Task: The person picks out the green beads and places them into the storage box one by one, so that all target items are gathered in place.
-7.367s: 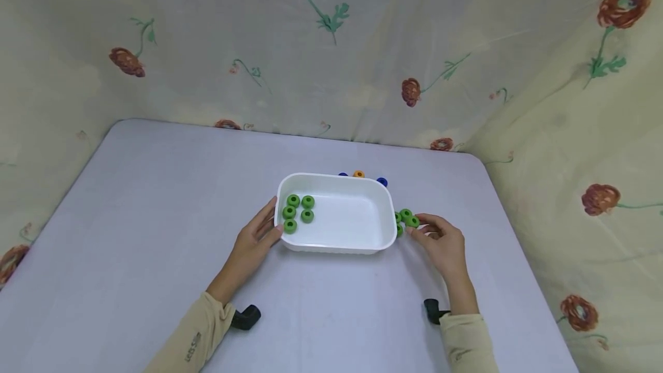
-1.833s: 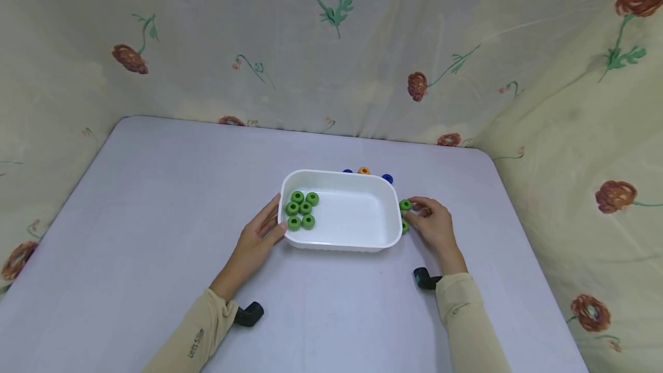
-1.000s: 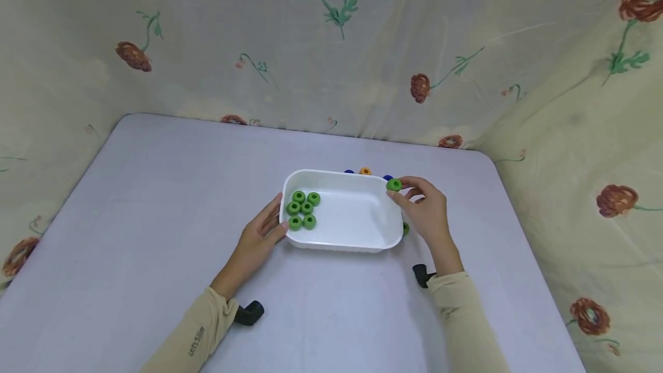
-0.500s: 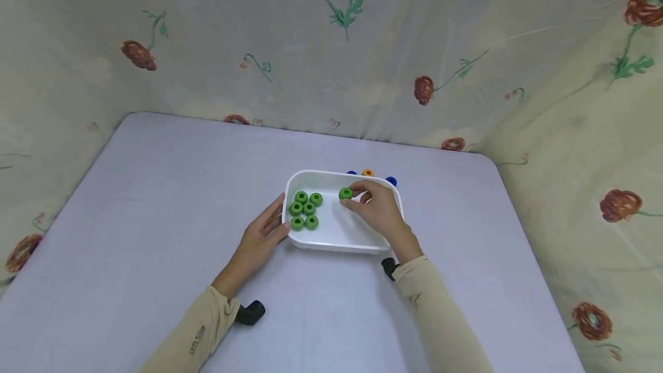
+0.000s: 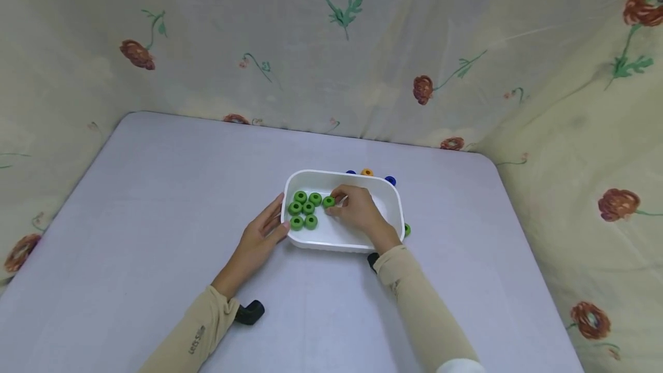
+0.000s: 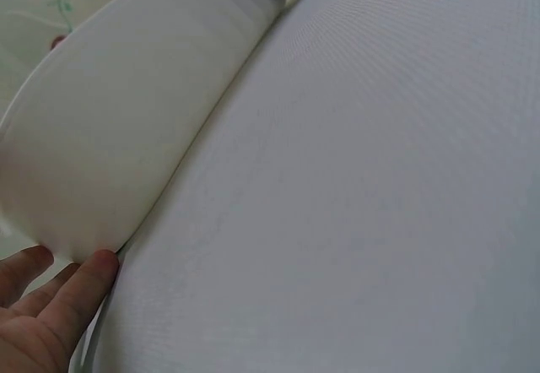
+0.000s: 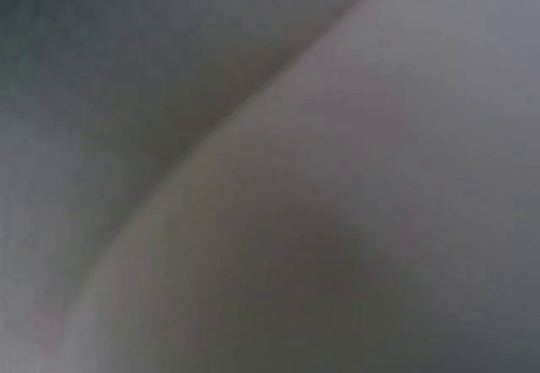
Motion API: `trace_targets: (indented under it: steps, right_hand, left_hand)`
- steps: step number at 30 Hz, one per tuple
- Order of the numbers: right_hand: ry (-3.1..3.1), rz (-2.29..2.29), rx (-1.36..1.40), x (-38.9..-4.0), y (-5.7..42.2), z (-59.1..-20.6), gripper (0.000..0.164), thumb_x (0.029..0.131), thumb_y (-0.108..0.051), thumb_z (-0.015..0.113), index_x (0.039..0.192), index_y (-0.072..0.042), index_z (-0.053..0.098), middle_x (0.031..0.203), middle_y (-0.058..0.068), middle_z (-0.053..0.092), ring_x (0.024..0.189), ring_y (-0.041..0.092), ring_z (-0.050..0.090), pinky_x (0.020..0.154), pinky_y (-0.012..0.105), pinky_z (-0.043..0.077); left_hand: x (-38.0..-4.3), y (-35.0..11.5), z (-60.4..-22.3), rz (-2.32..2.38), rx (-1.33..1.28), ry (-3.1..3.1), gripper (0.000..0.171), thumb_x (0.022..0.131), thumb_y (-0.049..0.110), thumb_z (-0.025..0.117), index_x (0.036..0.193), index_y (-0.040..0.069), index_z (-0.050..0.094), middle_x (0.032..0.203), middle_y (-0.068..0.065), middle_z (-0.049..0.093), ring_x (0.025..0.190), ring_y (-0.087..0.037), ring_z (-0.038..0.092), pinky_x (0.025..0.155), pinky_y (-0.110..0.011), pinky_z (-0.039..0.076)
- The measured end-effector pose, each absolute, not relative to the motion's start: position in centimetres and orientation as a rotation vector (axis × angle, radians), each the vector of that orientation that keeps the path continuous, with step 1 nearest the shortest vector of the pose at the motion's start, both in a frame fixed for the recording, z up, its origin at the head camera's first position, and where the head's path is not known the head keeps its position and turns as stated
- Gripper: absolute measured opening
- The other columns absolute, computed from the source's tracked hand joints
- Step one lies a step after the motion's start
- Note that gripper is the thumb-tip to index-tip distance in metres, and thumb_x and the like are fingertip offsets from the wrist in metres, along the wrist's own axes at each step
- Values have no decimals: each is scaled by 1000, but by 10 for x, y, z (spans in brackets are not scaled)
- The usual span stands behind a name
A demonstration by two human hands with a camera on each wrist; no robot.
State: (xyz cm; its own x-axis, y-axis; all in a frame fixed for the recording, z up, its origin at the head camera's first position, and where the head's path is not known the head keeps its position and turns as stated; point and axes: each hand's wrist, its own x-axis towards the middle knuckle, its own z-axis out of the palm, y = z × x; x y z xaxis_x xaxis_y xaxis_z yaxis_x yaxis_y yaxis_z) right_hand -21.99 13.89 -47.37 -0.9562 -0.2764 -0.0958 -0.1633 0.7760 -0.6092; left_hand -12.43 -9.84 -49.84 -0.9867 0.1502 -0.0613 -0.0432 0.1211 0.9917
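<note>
A white rectangular tray (image 5: 342, 243) stands on the table. Several round green beads (image 5: 308, 208) with dark holes lie grouped at its left end. My left hand (image 5: 260, 236) holds the tray's left end, thumb at the near corner rim and fingers along the outer wall; in the left wrist view its fingertips (image 6: 99, 263) touch a white wall. Inside the tray, my right hand (image 5: 357, 209) pinches another green bead (image 5: 328, 202) between thumb and fingers, just right of the group. The right wrist view is too blurred to make out the hand.
One green bead (image 5: 407, 229) sits outside the tray by its right wall. Behind the far rim, partly hidden, are an orange bead (image 5: 367, 172) and two blue beads (image 5: 391, 180). The pale table (image 5: 207, 189) backs onto a floral cloth (image 5: 383, 73).
My right hand took a green bead from beside the tray's right wall, lifted it over the rim and carried it left to the group. The left hand stays at the tray's left end.
</note>
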Motion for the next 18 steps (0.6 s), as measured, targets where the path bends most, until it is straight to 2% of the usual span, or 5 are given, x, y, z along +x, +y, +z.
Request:
trace_targets:
  steps: [11,18]
  right_hand:
    - [2826,-928,-391,-220,136,-472,31,82,-18,83,108,-5,72,98,9,72,84,18,61,77,28,53]
    - [2825,-920,-384,-220,136,-472,35,83,-19,83,113,-4,71,99,9,72,86,19,62,80,31,55]
  left_hand:
    - [-124,-97,-497,1982,93,2244,65,101,20,60,158,32,29,164,-4,34,148,-26,42,113,-33,47]
    - [-123,-96,-497,1967,94,2258,66,101,20,59,158,33,28,164,-4,34,148,-26,42,114,-35,46]
